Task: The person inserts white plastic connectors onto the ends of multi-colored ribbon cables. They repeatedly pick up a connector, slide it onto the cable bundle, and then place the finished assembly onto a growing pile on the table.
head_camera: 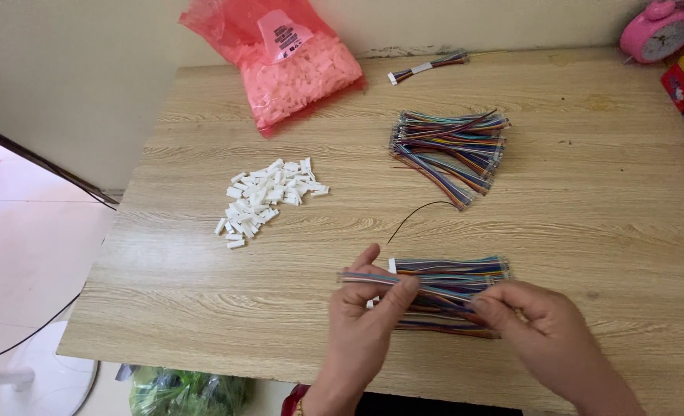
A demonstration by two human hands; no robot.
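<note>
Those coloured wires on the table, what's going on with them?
A person holds one multicoloured ribbon cable stretched between the left hand and right hand, above a near bundle of the same cables. A second bundle, a pile of white connector housings and a pink bag of more housings lie on the wooden table.

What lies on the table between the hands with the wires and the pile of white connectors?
Nothing visible. Both hands, left and right, hold the wires; bare table separates them from the connectors.
</note>
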